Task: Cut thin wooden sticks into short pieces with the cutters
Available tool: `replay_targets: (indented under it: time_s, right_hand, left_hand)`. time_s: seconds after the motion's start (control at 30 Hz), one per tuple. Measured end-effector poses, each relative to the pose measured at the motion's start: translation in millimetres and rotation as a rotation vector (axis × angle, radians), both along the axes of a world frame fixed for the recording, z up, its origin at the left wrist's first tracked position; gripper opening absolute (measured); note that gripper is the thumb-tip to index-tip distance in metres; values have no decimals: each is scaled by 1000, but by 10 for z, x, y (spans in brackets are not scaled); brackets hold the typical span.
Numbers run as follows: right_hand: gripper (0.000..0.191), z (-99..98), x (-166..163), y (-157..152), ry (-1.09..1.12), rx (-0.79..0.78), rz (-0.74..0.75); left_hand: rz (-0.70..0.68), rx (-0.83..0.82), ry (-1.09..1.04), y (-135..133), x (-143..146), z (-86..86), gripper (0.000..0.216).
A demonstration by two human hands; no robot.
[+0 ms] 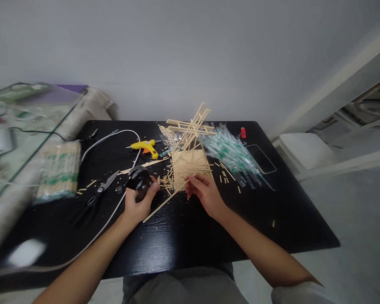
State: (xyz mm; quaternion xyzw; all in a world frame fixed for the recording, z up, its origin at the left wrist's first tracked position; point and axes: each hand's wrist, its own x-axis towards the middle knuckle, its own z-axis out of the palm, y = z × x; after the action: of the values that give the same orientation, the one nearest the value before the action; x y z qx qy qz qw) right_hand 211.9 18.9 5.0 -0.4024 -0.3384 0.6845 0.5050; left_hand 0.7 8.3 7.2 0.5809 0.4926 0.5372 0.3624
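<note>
My left hand [138,203] is closed round a small black device [139,179] held just above the black table [190,236]. My right hand [203,193] pinches a long thin wooden stick [160,205] that slants down to the left under my left hand. Right behind my fingers lies a flat mat of glued sticks [190,166], with a frame of crossed sticks [191,126] rising behind it. Short stick offcuts [164,179] are scattered between my hands.
A yellow glue gun [145,147] with a white cable [114,137], black scissors [96,196], a bundle of wrapped sticks [59,175], clear-wrapped chopsticks [232,154], a phone [261,158] and a red lighter [243,132] lie on the table. A glass tabletop [22,126] stands left.
</note>
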Motion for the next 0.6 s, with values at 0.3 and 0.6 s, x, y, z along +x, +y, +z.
replay_targets:
  time_s: [0.3, 0.6]
  right_hand:
    - [25, 17, 95, 109, 16, 13, -181]
    - [27, 6, 81, 110, -36, 52, -198]
  left_hand:
    - [-102, -115, -354, 110, -12, 44, 34]
    - [66, -189, -422, 219, 11, 85, 23]
